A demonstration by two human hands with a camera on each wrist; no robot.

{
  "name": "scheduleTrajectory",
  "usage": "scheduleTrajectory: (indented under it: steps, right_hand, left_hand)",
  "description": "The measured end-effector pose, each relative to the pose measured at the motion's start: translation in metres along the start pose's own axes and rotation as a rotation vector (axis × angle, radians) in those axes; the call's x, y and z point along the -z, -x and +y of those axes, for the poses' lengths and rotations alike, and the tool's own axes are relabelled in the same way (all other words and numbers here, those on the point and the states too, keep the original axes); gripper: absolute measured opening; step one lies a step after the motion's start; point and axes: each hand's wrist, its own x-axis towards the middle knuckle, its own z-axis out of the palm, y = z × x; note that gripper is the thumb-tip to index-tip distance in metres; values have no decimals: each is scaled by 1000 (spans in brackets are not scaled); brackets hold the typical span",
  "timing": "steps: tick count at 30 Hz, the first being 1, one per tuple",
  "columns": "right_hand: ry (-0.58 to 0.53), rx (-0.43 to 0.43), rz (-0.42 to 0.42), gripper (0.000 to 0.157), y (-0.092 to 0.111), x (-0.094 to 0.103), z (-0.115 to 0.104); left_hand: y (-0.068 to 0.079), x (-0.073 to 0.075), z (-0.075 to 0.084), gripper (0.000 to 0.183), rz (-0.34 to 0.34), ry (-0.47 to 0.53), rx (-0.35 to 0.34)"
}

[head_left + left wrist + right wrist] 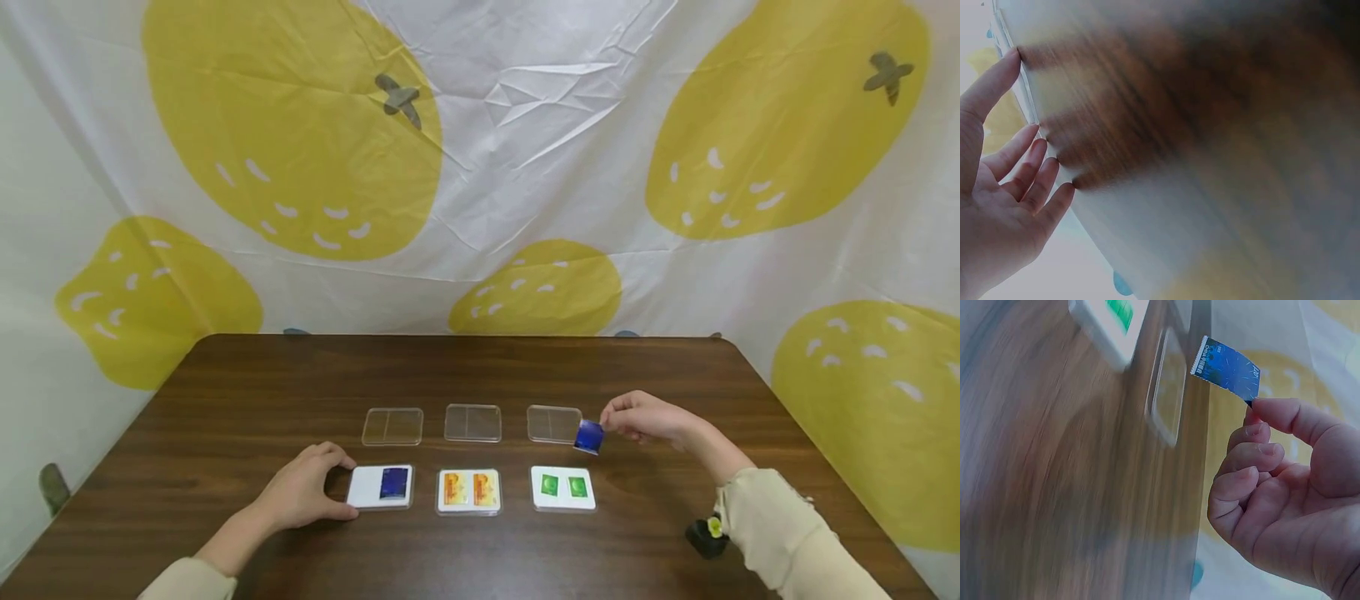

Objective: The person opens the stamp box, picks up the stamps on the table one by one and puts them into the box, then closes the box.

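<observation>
In the head view, my left hand holds the left end of a flat case between thumb and fingers. This case has a white inside, with one dark blue stamp on its right half. The left wrist view shows that hand's fingers spread, tips at the table surface. My right hand pinches a blue postage stamp by one edge, thumb against fingertip. In the right wrist view this stamp curls slightly and has perforated edges. It hangs above the table beside a clear lid.
Two more clear lids, one in the middle and one on the left, lie in the back row. In front lie a case with two orange stamps and one with two green stamps. A small black object is by the right sleeve.
</observation>
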Motion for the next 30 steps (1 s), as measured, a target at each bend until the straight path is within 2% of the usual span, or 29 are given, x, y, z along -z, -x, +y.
scheduleTrajectory:
  steps: [5,10,21,30]
  right_hand:
    - [-14,-7,-19,14,-19,-25,-19]
    - [-50,21,-61,13,-36,-48,-32]
    - [-120,170,-69,14,-64,-95,-52]
    - [-196,238,-85,12,-84,-128,-62]
  left_hand:
    - [-1,-2,-1,56,-3,1,2]
    - [0,-2,-1,57,-3,2,3]
    - [0,-2,0,56,6,2,8]
    - [1,-1,-1,56,13,1,-2]
